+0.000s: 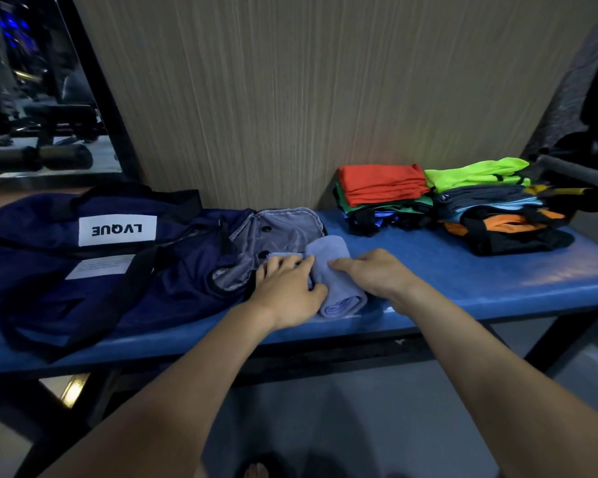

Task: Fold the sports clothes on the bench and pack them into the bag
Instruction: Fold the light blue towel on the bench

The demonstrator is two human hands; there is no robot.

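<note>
Both of your hands are down on the pale blue garment [339,270], which lies folded into a narrow bundle on the blue bench [463,270], just beside the open mouth of the navy bag [118,257]. Your left hand [290,284] lies across the bundle's bag-side edge, fingers spread and nearly straight, thumb curling in against the fabric. Your right hand [377,274] presses from the side away from the bag, fingers together and flat along the cloth. Nothing pinched yet, by the look of it.

This piece looks soft, light and floppy, so it will likely sag and unfold if you lift it by one corner. Better to slide your fingers under both long sides and carry it as a packet. The bag's grey lining [283,232] gapes right behind the bundle, so it's a short trip. Well away from the bag, two stacks wait: the orange-topped pile [380,184] and the neon-green-topped pile [477,174].
</note>
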